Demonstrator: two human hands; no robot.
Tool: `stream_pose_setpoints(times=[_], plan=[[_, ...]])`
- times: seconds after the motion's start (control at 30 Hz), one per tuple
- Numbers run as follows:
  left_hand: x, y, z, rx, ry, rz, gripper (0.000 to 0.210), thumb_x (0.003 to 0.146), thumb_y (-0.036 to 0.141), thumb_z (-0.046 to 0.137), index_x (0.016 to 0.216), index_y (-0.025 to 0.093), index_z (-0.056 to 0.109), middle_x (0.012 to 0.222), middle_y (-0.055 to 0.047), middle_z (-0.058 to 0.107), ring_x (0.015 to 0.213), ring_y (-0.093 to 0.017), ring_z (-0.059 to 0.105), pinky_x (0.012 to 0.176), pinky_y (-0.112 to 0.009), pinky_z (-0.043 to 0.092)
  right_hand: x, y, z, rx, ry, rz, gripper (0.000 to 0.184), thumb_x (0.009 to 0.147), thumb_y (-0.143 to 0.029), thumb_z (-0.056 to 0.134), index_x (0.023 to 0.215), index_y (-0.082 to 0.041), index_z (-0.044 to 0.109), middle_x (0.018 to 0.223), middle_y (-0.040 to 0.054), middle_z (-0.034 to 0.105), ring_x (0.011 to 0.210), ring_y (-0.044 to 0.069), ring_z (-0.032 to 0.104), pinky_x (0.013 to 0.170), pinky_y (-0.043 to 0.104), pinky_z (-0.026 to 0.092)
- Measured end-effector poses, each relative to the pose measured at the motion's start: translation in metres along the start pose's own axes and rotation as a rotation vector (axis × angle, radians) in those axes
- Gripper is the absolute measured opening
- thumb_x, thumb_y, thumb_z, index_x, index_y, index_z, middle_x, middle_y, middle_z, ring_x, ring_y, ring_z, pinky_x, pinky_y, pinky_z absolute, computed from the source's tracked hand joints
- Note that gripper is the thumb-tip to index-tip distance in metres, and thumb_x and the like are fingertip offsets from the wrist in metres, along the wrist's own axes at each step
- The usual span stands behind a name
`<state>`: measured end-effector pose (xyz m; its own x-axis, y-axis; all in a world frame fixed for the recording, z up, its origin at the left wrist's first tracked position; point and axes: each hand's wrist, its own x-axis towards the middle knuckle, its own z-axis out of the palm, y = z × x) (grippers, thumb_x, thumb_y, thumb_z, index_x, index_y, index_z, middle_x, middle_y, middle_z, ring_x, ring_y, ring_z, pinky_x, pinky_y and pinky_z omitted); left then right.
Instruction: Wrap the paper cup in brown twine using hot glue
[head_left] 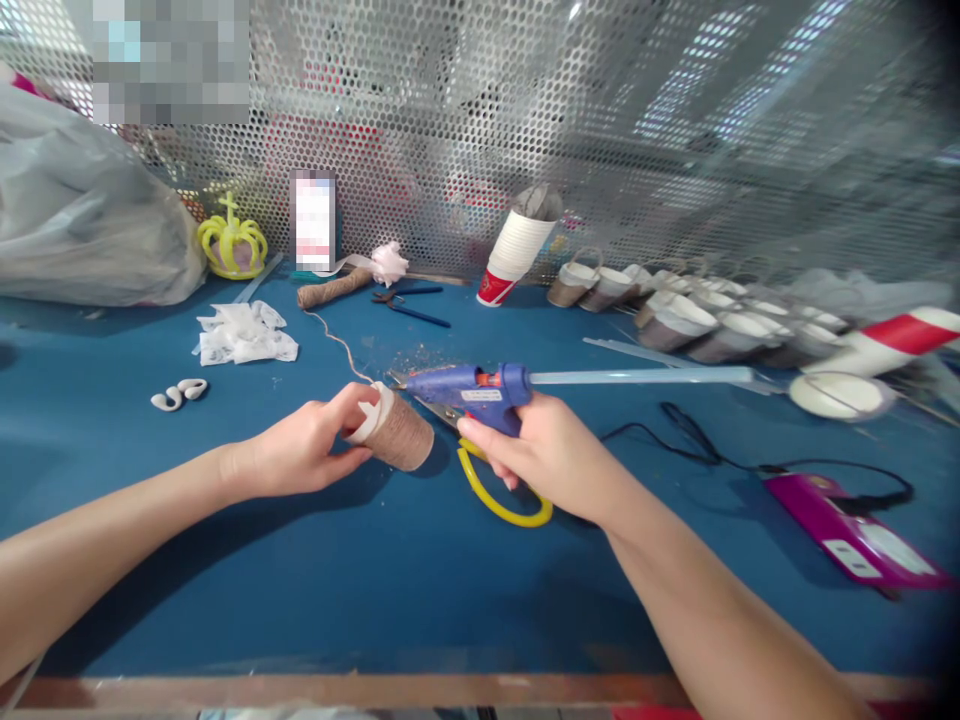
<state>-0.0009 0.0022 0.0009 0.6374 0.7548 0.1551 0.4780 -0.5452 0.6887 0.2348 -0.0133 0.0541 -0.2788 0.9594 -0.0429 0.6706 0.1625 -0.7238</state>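
Observation:
My left hand (330, 440) is closed on a paper cup (401, 432) wrapped in brown twine, which lies tilted with its white-lined mouth toward my fingers. From the cup's rim a strand of twine (339, 342) runs back to a twine roll (337, 288). In my right hand (536, 440) is a blue hot glue gun (465, 388), its nozzle close to the cup's rim; I cannot tell whether they touch. A long clear glue stick (637, 376) sticks out of the gun's back. Scissors (517, 515) with yellow handles lie under the gun, partly hidden by my right hand.
Behind the twine are pliers (412, 305) and a phone (313, 222). White lace (246, 333), earbuds (180, 393) and a yellow crown (232, 245) lie left. Stacked cups (517, 245), several small wrapped buckets (675, 322) and a purple power strip (855, 530) stand right.

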Motion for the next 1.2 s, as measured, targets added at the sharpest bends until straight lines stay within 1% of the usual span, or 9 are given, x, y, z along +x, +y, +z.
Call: stream_pose_setpoints(times=[0.1, 0.2, 0.5, 0.73, 0.83, 0.9, 1.0, 1.1, 1.2], plan=[[0.000, 0.000, 0.000, 0.009, 0.015, -0.002, 0.037, 0.077, 0.018, 0.050, 0.111, 0.018, 0.035, 0.088, -0.006, 0.068, 0.081, -0.018, 0.065, 0.068, -0.027, 0.049, 0.007, 0.007, -0.006, 0.167, 0.018, 0.029, 0.020, 0.077, -0.033, 0.057, 0.068, -0.017, 0.049, 0.044, -0.0060, 0.050, 0.035, 0.007, 0.046, 0.040, 0.021, 0.041], [0.000, 0.000, 0.001, 0.040, 0.011, -0.001, 0.037, 0.078, 0.018, 0.049, 0.111, 0.018, 0.034, 0.086, -0.005, 0.067, 0.078, -0.018, 0.065, 0.066, -0.026, 0.048, 0.024, 0.025, -0.015, 0.260, 0.201, 0.044, 0.019, 0.073, -0.033, 0.062, 0.077, -0.016, 0.054, 0.055, -0.0028, 0.057, 0.045, 0.008, 0.053, 0.046, 0.021, 0.045], [0.000, 0.001, 0.003, 0.041, 0.023, 0.037, 0.034, 0.080, 0.018, 0.047, 0.111, 0.019, 0.032, 0.089, -0.006, 0.067, 0.080, -0.017, 0.065, 0.066, -0.025, 0.048, 0.081, 0.082, -0.021, -0.050, 0.278, 0.220, 0.036, 0.080, -0.040, 0.053, 0.053, -0.019, 0.047, 0.038, -0.0022, 0.046, 0.031, 0.008, 0.043, 0.033, 0.021, 0.035], [0.000, 0.001, 0.003, 0.059, 0.025, 0.034, 0.035, 0.079, 0.017, 0.048, 0.111, 0.018, 0.033, 0.085, -0.005, 0.066, 0.077, -0.017, 0.065, 0.065, -0.026, 0.047, 0.090, 0.057, -0.022, -0.223, 0.313, 0.060, 0.029, 0.073, -0.034, 0.064, 0.051, -0.019, 0.052, 0.061, 0.0063, 0.061, 0.075, 0.019, 0.061, 0.059, 0.025, 0.044], [-0.001, 0.001, 0.003, 0.071, 0.023, 0.029, 0.035, 0.079, 0.018, 0.047, 0.111, 0.017, 0.033, 0.084, -0.005, 0.066, 0.076, -0.018, 0.065, 0.064, -0.026, 0.047, 0.093, 0.023, -0.006, -0.181, 0.155, -0.047, 0.033, 0.078, -0.048, 0.055, 0.068, -0.019, 0.066, 0.078, 0.0054, 0.068, 0.083, 0.018, 0.061, 0.072, 0.027, 0.046], [-0.001, 0.000, 0.003, 0.088, 0.021, 0.027, 0.035, 0.080, 0.018, 0.047, 0.111, 0.017, 0.033, 0.083, -0.005, 0.066, 0.075, -0.018, 0.065, 0.064, -0.027, 0.048, 0.094, 0.001, 0.009, 0.019, -0.204, -0.163, 0.048, 0.085, -0.056, 0.037, 0.088, -0.020, 0.069, 0.099, 0.0046, 0.068, 0.093, 0.017, 0.059, 0.083, 0.028, 0.043], [0.000, -0.001, 0.005, 0.131, 0.037, 0.043, 0.034, 0.080, 0.020, 0.047, 0.111, 0.016, 0.035, 0.082, -0.006, 0.064, 0.072, -0.018, 0.064, 0.063, -0.028, 0.048, 0.096, -0.020, 0.028, 0.184, -0.426, -0.210, 0.051, 0.085, -0.057, 0.036, 0.081, -0.017, 0.069, 0.097, 0.0045, 0.068, 0.096, 0.017, 0.057, 0.089, 0.029, 0.039], [-0.001, -0.002, 0.005, 0.109, 0.056, 0.049, 0.034, 0.078, 0.020, 0.049, 0.110, 0.016, 0.037, 0.087, -0.007, 0.064, 0.074, -0.018, 0.064, 0.064, -0.027, 0.048, 0.096, -0.024, 0.035, 0.359, -0.433, -0.202, 0.030, 0.081, -0.042, 0.054, 0.071, -0.015, 0.066, 0.084, 0.0037, 0.067, 0.087, 0.016, 0.058, 0.083, 0.029, 0.041], [-0.001, -0.001, 0.004, 0.038, 0.036, 0.031, 0.035, 0.079, 0.017, 0.049, 0.111, 0.018, 0.035, 0.088, -0.006, 0.065, 0.077, -0.017, 0.065, 0.066, -0.026, 0.048, 0.089, -0.022, 0.031, 0.546, -0.286, -0.146, 0.010, 0.073, -0.024, 0.062, 0.068, -0.015, 0.063, 0.079, 0.0014, 0.064, 0.078, 0.012, 0.056, 0.078, 0.027, 0.041]])
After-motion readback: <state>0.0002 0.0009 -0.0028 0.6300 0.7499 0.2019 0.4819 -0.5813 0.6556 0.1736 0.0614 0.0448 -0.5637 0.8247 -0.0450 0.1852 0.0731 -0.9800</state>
